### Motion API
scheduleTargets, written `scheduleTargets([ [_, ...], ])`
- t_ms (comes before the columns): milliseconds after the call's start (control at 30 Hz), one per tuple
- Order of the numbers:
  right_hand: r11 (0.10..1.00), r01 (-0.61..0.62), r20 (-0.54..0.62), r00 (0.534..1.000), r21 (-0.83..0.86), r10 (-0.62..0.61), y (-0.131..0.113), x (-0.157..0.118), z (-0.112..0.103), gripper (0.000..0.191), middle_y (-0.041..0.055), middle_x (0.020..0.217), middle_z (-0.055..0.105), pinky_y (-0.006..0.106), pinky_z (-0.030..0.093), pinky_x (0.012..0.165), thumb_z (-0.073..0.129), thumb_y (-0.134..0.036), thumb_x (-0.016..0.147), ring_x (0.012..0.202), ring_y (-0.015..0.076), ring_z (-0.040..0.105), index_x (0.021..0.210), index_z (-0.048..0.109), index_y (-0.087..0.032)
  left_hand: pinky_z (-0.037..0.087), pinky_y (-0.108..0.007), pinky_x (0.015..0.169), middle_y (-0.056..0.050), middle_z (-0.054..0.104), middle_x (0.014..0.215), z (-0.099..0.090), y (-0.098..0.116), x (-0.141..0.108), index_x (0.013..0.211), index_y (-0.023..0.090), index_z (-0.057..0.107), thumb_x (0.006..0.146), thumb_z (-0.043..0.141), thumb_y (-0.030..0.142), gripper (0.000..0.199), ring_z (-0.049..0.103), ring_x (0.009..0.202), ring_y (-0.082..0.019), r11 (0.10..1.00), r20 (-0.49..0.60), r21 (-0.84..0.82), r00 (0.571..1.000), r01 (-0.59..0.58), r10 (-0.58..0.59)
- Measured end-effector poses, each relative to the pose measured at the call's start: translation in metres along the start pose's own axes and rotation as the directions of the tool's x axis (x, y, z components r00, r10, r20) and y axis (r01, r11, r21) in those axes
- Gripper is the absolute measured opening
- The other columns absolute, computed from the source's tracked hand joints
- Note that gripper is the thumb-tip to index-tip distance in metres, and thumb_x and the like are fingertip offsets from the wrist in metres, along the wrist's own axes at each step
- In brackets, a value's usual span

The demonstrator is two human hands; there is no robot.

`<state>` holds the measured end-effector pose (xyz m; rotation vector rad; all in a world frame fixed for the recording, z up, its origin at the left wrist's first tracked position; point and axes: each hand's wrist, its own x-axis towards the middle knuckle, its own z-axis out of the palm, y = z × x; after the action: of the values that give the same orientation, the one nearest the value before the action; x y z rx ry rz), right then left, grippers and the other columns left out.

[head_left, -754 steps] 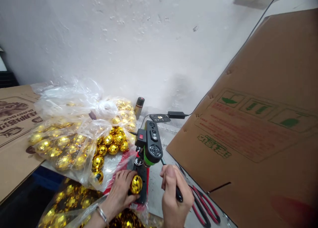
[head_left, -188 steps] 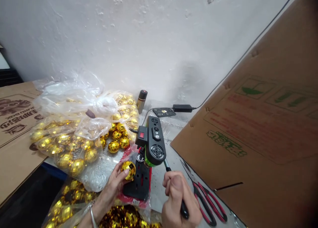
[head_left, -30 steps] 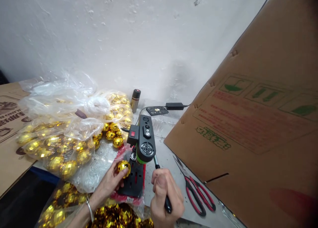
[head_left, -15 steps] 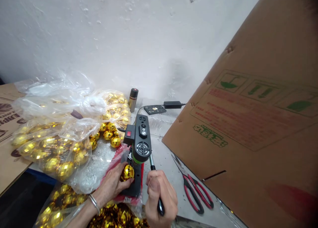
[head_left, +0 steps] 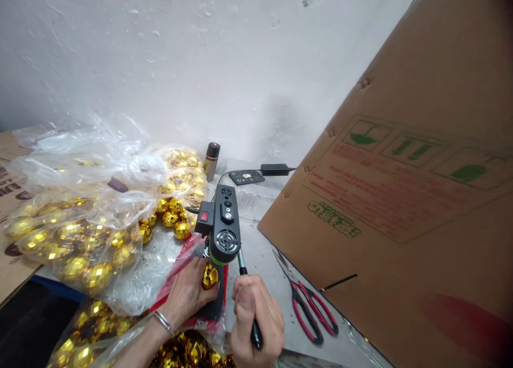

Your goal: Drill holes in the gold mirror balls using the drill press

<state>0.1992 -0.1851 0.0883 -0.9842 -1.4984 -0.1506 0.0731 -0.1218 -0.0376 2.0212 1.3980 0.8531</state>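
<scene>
My left hand (head_left: 187,289), with a silver bracelet at the wrist, has its fingers and thumb closed around a gold mirror ball (head_left: 210,276). The ball sits low under the front end of a small black bench press, possibly a drill press (head_left: 225,224), over its dark base (head_left: 210,310). A dark spot shows on the ball's upper side. My right hand (head_left: 258,317) is wrapped around the black grip of the machine's lever (head_left: 256,337), to the right of the base. The machine's head hides whatever tool sits above the ball.
Clear bags of gold mirror balls (head_left: 96,277) fill the left side, with loose balls (head_left: 182,229) beside the machine. Red-handled scissors (head_left: 306,304) lie right, against a large cardboard box (head_left: 385,197). Behind stand a spray can (head_left: 212,161), a phone-like slab (head_left: 247,177) and a power adapter (head_left: 274,169).
My left hand and the ball have shifted slightly in toward the machine's head, and the ball is turned a little. My right hand keeps its grip on the lever. The view has moved slightly.
</scene>
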Motion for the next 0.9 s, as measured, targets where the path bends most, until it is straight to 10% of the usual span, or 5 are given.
scheduleTargets([
  [767,0.993,0.082,-0.197,0.976,-0.089,-0.098,0.016,-0.033,0.021,0.035,-0.0077,0.061,0.050,0.025,0.052,0.067,0.039,-0.014,0.104,0.048,0.0070,0.046,0.070,0.043,-0.023,0.052,-0.047,0.085,-0.008,0.074,0.098,0.014,-0.009,-0.005,0.106,0.021,0.068,0.076,0.077,0.032,0.033,0.068,0.092,-0.033,0.999,-0.020,0.043,1.000,-0.019,0.020],
  [900,0.993,-0.100,-0.283,0.956,-0.062,0.078,0.004,-0.036,0.029,0.037,-0.0076,0.065,0.049,0.027,0.053,0.076,0.038,-0.018,0.106,0.053,0.0078,0.045,0.069,0.040,-0.023,0.052,-0.045,0.085,-0.007,0.073,0.098,0.016,-0.009,-0.005,0.105,0.021,0.068,0.076,0.078,0.031,0.033,0.067,0.093,-0.032,0.999,-0.033,0.042,0.999,-0.016,0.017],
])
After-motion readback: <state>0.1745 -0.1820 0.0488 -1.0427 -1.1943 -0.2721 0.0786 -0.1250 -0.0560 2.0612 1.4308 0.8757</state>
